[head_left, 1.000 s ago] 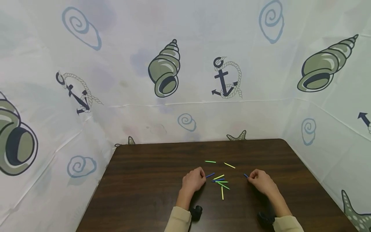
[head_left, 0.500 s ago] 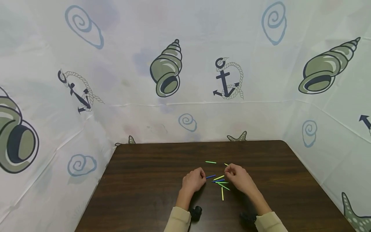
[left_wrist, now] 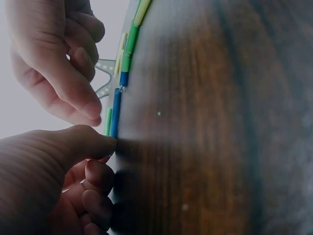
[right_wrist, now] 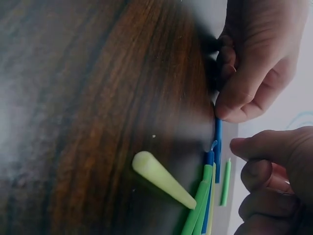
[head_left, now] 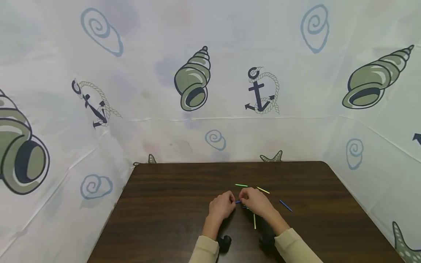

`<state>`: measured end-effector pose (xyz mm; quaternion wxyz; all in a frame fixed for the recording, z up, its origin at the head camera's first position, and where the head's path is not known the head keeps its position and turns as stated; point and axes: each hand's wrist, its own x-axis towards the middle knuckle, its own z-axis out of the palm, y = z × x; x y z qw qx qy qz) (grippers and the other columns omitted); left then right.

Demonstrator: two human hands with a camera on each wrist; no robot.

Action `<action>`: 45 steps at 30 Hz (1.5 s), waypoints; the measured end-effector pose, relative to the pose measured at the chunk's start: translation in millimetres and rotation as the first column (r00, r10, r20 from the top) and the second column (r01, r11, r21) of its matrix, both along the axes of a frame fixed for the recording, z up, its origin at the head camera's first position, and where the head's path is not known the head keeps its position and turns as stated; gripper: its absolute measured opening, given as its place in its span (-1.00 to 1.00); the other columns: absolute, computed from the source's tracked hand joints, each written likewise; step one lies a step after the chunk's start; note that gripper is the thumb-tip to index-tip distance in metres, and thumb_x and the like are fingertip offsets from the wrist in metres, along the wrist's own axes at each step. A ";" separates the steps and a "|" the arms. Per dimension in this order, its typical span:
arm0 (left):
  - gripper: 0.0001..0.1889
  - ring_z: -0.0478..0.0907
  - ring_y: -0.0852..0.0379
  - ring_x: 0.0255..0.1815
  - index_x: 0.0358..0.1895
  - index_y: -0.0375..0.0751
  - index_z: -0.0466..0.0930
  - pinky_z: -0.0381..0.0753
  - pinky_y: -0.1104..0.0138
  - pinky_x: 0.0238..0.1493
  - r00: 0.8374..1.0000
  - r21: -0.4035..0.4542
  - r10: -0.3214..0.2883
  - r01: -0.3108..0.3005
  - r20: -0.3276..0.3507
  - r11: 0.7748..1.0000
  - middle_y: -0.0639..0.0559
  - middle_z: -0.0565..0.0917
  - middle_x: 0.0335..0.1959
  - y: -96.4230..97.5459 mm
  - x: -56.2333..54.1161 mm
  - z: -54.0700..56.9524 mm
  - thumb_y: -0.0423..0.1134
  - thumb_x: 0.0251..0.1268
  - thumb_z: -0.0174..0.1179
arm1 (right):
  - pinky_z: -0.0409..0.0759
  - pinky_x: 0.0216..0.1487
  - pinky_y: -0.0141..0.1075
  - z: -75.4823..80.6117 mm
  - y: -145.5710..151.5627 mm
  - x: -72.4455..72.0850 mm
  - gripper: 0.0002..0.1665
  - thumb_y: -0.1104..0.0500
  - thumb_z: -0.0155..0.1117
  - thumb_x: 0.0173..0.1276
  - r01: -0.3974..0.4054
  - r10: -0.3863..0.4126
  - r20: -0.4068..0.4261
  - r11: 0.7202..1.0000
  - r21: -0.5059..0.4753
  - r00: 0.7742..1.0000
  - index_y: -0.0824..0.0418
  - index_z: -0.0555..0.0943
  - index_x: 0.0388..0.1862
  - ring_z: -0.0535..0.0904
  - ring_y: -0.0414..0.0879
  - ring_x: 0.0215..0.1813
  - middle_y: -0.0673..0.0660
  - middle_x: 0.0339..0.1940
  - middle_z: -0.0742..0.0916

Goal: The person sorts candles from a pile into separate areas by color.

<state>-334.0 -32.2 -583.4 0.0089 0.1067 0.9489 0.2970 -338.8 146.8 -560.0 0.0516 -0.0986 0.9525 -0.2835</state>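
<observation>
When compared with one second ago in head view, found right hand (head_left: 258,202) shifted from toward the right edge of the tabletop (head_left: 164,226) to just beside left hand (head_left: 222,206), with loose blue stick (head_left: 285,205) left lying on that side. Judged to mean: work now concentrated on the cluster of sticks (head_left: 245,207). Noted far green stick (head_left: 241,185) and far yellow stick (head_left: 263,190) nearest the far edge, near yellow stick (head_left: 254,221) pointing toward the near edge, printed cloth (head_left: 158,137) beyond the far edge. Lost much of the cluster behind right hand.

Turned to left wrist view: saw left hand pinching one end of held blue stick (left_wrist: 116,110), low at the tabletop. Saw right hand with fingers loosely bent, nothing visible between them.

Turned to right wrist view: saw same pinch, far green stick beyond, and green sticks (right_wrist: 195,210) overlapping others, apparently touching near yellow stick. Judged crowding the main obstacle to separating any single stick.
</observation>
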 end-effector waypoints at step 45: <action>-0.86 0.55 0.10 -0.48 -0.07 0.10 0.66 0.53 0.10 -0.36 1.000 -0.012 0.024 -0.024 -0.016 1.000 0.16 0.68 -0.40 3.0 0.0 -4.5 -0.05 0.45 0.40 | 0.45 -0.34 -0.28 -2.9 33.2 -3.2 -0.95 0.25 0.27 0.62 -0.168 0.168 0.008 0.986 -0.018 0.986 0.17 0.66 -0.13 0.46 -0.17 -0.44 -0.02 -0.41 0.63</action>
